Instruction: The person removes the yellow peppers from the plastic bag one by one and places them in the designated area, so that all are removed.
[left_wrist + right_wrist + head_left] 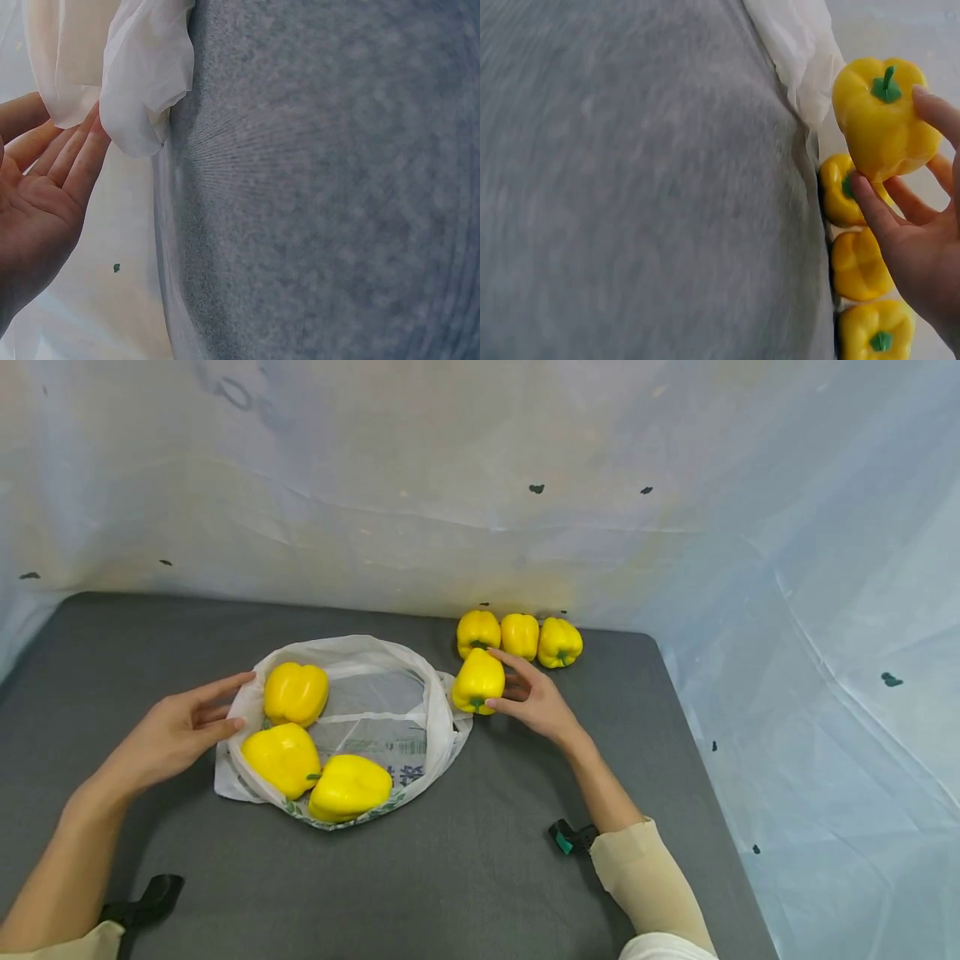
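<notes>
My right hand [538,700] pinches a yellow pepper [478,682] between thumb and fingers, just right of the white bag's rim; the right wrist view shows this pepper [885,120] with its green stem facing the camera and the hand [922,247] around its side. The white plastic bag [438,727] lies with its mouth wide, and three yellow peppers are inside, one [296,693] at upper left, one [282,760] below it, one [350,787] at the front. At the bag's left edge, my left hand [168,735] touches the rim with its fingertips, as the left wrist view shows, fingers [82,150] fairly straight.
Three more yellow peppers stand in a row at the table's back edge: left [478,632], middle [520,636] and right [559,642]. The dark grey table [465,877] has pale sheeting [420,485] hanging behind it and along its right side.
</notes>
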{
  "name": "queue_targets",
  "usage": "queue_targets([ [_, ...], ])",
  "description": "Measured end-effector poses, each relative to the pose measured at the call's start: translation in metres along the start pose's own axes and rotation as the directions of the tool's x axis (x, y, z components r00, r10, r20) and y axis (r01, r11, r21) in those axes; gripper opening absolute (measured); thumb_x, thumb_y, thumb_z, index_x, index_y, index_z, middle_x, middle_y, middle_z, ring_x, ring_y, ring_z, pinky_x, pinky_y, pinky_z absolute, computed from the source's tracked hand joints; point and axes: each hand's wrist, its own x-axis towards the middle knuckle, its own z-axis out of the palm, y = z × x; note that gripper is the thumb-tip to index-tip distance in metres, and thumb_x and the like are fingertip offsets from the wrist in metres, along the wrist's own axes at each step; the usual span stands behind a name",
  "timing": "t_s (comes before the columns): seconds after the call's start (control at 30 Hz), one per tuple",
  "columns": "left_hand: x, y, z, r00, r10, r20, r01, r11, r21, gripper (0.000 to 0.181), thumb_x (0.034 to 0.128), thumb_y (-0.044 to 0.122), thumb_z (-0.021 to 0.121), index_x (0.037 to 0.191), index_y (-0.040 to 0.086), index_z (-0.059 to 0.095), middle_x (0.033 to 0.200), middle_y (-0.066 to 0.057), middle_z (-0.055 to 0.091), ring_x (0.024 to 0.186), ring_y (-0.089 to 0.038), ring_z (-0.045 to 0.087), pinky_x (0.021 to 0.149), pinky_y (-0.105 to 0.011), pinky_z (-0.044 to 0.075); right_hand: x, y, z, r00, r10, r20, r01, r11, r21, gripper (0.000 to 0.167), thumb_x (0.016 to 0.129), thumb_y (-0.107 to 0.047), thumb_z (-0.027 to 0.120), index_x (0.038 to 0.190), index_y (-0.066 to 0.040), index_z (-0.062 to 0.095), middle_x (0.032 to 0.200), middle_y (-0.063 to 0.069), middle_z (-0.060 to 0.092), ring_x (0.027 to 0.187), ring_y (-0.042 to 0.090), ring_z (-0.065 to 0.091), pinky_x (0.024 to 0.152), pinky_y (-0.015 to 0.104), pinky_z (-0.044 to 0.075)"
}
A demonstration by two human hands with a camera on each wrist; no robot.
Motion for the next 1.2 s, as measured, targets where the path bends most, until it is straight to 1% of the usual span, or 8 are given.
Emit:
queue_targets([
  [0.17, 0.001, -0.001, 0.0, 1.0, -0.004, -0.003, 0.004, 1.0, -0.01, 0.067, 0.099, 0.025, 0.064, 0.157, 0.017, 0.032, 0.153, -0.029, 0.035, 0.122, -0.054, 0.05, 0.077, -0.023, 0.056, -0.003, 0.01, -0.007, 0.999, 0.031, -0.014, -0.032, 0.999, -0.039, 0.071, 0.088, -0.001, 0.073, 0.151, -0.005, 0.04, 0.152, 0.015, 0.042, 0.124, 0.04, 0.054, 0.096, 0.052, 0.049],
  [0.37, 0.001, -0.003, 0.002, 1.0, -0.004, -0.007, 0.004, 1.0, -0.016, 0.066, 0.0992, 0.025, 0.063, 0.157, 0.016, 0.032, 0.153, -0.029, 0.035, 0.122, -0.055, 0.05, 0.076, -0.017, 0.053, 0.0, 0.047, -0.014, 0.997, 0.073, -0.02, -0.074, 0.993, -0.092, 0.073, 0.089, -0.012, 0.075, 0.153, -0.022, 0.04, 0.155, 0.005, 0.041, 0.121, 0.036, 0.057, 0.096, 0.047, 0.05],
  [0.43, 0.0, -0.003, 0.002, 1.0, 0.001, -0.009, -0.001, 1.0, -0.021, 0.066, 0.0991, 0.025, 0.063, 0.156, 0.015, 0.032, 0.153, -0.03, 0.035, 0.122, -0.056, 0.049, 0.075, -0.013, 0.05, 0.0, 0.052, -0.016, 0.996, 0.083, -0.015, -0.084, 0.99, -0.117, 0.073, 0.09, -0.016, 0.075, 0.153, -0.025, 0.04, 0.154, 0.0, 0.042, 0.121, 0.032, 0.058, 0.094, 0.045, 0.051],
  [0.7, -0.002, -0.005, 0.002, 1.0, -0.003, -0.009, 0.002, 0.999, -0.035, 0.066, 0.099, 0.024, 0.064, 0.157, 0.015, 0.032, 0.153, -0.03, 0.033, 0.122, -0.058, 0.047, 0.073, -0.006, 0.043, -0.001, 0.057, -0.022, 0.993, 0.111, 0.025, -0.104, 0.974, -0.201, 0.075, 0.092, -0.027, 0.073, 0.156, -0.024, 0.034, 0.156, -0.005, 0.039, 0.128, 0.027, 0.053, 0.093, 0.042, 0.052],
  [0.8, -0.002, -0.005, 0.002, 1.0, -0.006, -0.009, 0.005, 0.999, -0.032, 0.067, 0.0989, 0.025, 0.064, 0.157, 0.016, 0.032, 0.154, -0.029, 0.033, 0.122, -0.057, 0.047, 0.075, -0.012, 0.049, 0.0, 0.058, -0.023, 0.993, 0.112, 0.028, -0.103, 0.97, -0.221, 0.073, 0.093, -0.03, 0.071, 0.156, -0.025, 0.034, 0.156, -0.005, 0.039, 0.129, 0.027, 0.052, 0.093, 0.043, 0.052],
  [0.9, -0.002, -0.004, 0.003, 1.0, -0.007, -0.005, 0.007, 1.0, -0.025, 0.067, 0.0991, 0.025, 0.064, 0.157, 0.016, 0.032, 0.154, -0.029, 0.033, 0.122, -0.057, 0.048, 0.08, -0.031, 0.057, 0.0, 0.059, -0.025, 0.994, 0.111, 0.024, -0.102, 0.968, -0.229, 0.071, 0.094, -0.031, 0.07, 0.156, -0.025, 0.036, 0.156, -0.006, 0.038, 0.128, 0.027, 0.053, 0.093, 0.043, 0.052],
  [1.0, -0.002, -0.003, 0.003, 1.0, -0.011, -0.002, 0.011, 1.0, -0.016, 0.066, 0.0993, 0.025, 0.063, 0.157, 0.016, 0.031, 0.154, -0.03, 0.033, 0.122, -0.057, 0.048, 0.082, -0.048, 0.054, 0.0, 0.059, -0.025, 0.993, 0.115, 0.015, -0.109, 0.967, -0.228, 0.07, 0.094, -0.03, 0.07, 0.155, -0.027, 0.037, 0.156, -0.006, 0.038, 0.128, 0.028, 0.053, 0.094, 0.043, 0.051],
  [1.2, 0.0, -0.004, 0.001, 1.0, -0.006, 0.003, 0.006, 1.0, -0.008, 0.066, 0.0994, 0.024, 0.063, 0.157, 0.018, 0.031, 0.153, -0.03, 0.033, 0.122, -0.057, 0.048, 0.084, -0.054, 0.051, 0.002, 0.058, -0.025, 0.99, 0.137, -0.008, -0.135, 0.963, -0.232, 0.068, 0.095, -0.026, 0.07, 0.154, -0.027, 0.037, 0.157, -0.001, 0.038, 0.13, 0.031, 0.051, 0.098, 0.046, 0.048],
])
